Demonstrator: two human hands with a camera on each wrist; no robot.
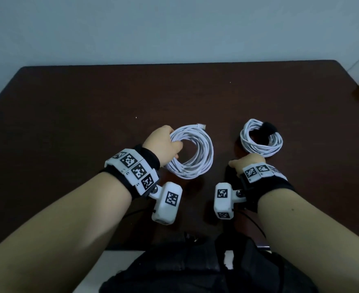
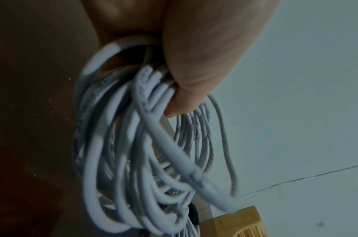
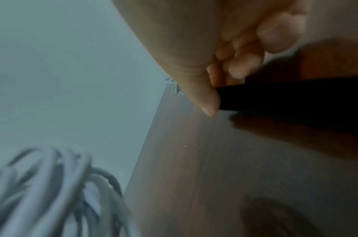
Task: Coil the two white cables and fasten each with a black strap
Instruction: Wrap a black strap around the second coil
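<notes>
- Left hand (image 1: 163, 144) grips the loose white coil (image 1: 192, 153), fingertips tucked under the strands at nine o'clock, out of sight.
- Right hand (image 1: 247, 163) mostly hidden behind its wrist band; the black strap (image 3: 285, 96) it pinches runs off the right-wrist picture at three o'clock.
- Left-wrist view: coil strands smear with blur, bottom loops cut off at six o'clock.

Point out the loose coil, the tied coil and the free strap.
loose coil (image 1: 197, 166), head view, its near right loops.
tied coil (image 1: 259, 148), head view, its near loops.
free strap (image 3: 285, 97), right wrist view, the middle of its black band.
</notes>
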